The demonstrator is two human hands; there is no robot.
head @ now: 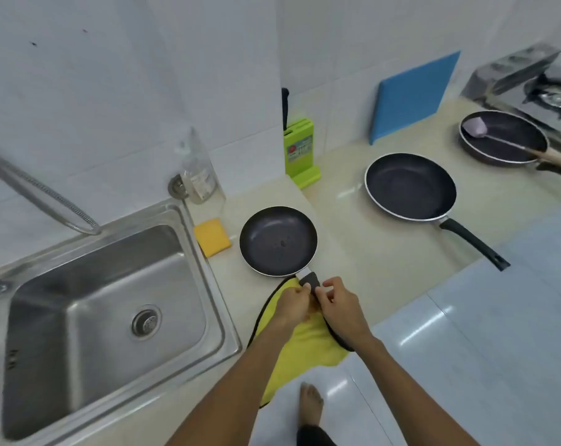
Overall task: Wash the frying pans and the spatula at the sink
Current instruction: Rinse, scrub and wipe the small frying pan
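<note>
By sink (105, 284): small pan (278, 241), unwashed.
Left hand (292, 302): grips its handle (309, 280).
Right hand (338, 300): pinches handle too.
Next: lift into sink.

I am wearing the one camera on my head, and it is looking forward and steeply down across the counter (353, 252). It is sitting close enough that my forearms are running in from the bottom edge, and my left hand (292, 304) and right hand (340, 304) are meeting near the middle, just below the small pan (277, 241). The wide lens is taking in the sink (214, 300) at the left, the stove (549, 91) at the far upper right, the wall (111, 91) across the top, and the floor (498, 317) with my foot (311, 403) at the bottom.
</note>
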